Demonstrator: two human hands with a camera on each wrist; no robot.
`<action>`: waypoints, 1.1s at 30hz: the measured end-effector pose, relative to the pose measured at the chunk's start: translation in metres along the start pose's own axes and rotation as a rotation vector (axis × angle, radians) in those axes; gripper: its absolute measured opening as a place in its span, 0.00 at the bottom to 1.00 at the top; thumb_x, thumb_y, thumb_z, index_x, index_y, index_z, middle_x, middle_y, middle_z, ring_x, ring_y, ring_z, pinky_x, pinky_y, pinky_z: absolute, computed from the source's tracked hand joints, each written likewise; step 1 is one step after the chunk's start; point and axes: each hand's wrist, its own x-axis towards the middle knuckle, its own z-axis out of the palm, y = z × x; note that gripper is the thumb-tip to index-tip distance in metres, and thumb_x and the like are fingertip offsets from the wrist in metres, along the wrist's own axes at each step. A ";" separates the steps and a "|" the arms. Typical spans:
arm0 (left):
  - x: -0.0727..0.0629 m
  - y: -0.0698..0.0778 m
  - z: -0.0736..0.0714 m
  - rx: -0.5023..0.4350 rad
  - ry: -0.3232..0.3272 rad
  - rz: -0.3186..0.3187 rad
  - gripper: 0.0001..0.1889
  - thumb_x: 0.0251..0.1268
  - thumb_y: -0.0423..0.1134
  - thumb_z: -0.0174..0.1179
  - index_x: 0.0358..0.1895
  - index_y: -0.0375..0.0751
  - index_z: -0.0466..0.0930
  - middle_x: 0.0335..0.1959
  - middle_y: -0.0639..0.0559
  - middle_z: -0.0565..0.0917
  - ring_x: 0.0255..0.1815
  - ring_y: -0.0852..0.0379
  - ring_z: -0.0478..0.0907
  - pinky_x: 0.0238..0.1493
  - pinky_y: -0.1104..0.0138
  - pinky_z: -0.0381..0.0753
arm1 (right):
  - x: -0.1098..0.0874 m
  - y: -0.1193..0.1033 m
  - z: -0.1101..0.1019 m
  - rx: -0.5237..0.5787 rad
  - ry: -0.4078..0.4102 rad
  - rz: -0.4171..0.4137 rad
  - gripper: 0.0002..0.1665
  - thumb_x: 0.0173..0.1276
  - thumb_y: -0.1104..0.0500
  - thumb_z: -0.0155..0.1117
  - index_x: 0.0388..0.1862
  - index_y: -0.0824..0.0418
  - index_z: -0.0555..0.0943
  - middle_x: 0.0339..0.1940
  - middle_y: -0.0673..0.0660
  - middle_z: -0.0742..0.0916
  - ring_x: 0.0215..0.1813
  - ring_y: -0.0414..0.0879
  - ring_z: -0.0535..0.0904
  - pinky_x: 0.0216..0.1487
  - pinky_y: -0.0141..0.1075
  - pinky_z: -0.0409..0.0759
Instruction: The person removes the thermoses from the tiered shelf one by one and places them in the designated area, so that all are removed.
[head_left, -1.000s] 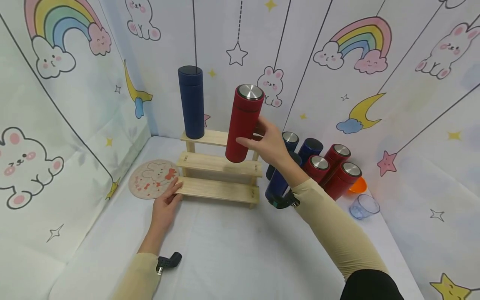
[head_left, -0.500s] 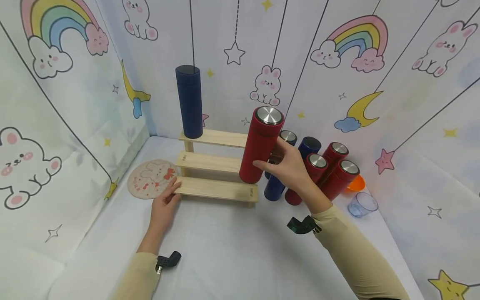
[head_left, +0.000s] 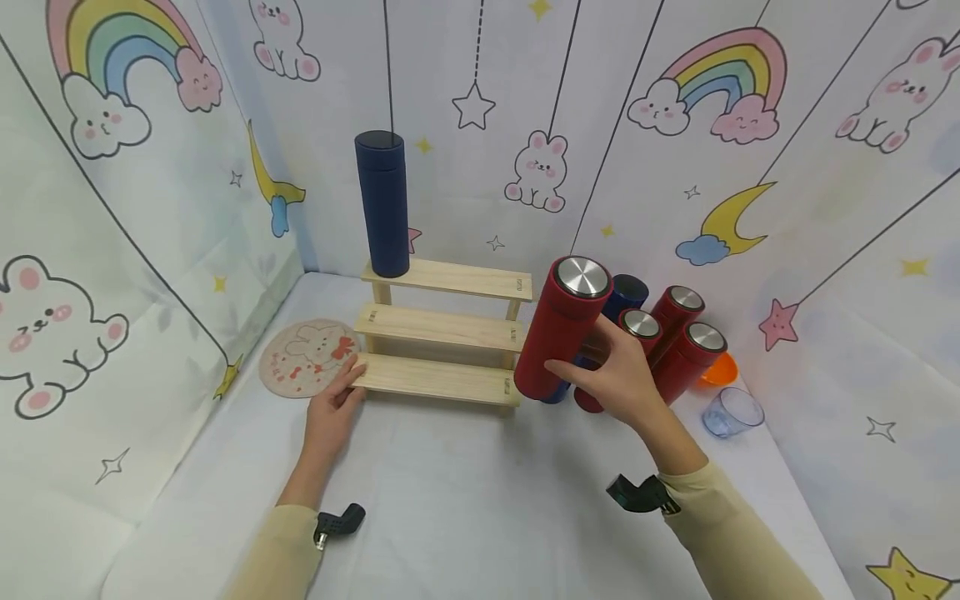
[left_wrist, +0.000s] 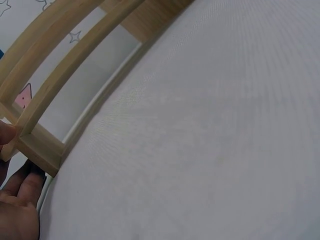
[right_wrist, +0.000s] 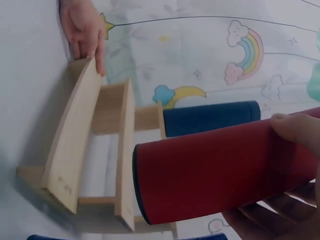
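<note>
My right hand [head_left: 621, 382] grips a red thermos [head_left: 553, 333] with a silver lid, held in the air beside the right end of a three-step wooden rack [head_left: 438, 377]. In the right wrist view the dark base of this red thermos [right_wrist: 200, 177] points toward the rack, with the thumb on one side and fingers beneath. My left hand [head_left: 330, 412] holds the left end of the rack's lowest step, thumb and fingers around the edge in the left wrist view. A blue thermos [head_left: 384, 208] stands upright on the left of the top step.
Several more thermoses, such as a red thermos [head_left: 686, 358] and a blue thermos [head_left: 628, 293], stand right of the rack, partly hidden by my right hand. An orange bowl [head_left: 722, 371] and a clear blue cup [head_left: 731, 412] lie beyond them. A round rabbit mat [head_left: 300, 367] lies left.
My right hand has carried the red thermos from above the upper steps rightward, down and nearer to me, past the rack's right end. The left hand keeps its place on the lowest step.
</note>
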 end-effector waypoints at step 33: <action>-0.007 0.020 0.003 -0.025 -0.007 -0.011 0.22 0.80 0.22 0.58 0.73 0.28 0.77 0.84 0.43 0.66 0.81 0.41 0.66 0.63 0.85 0.71 | -0.082 0.074 0.003 0.058 0.108 0.191 0.39 0.66 0.63 0.83 0.74 0.58 0.78 0.66 0.56 0.86 0.60 0.35 0.84 0.61 0.26 0.81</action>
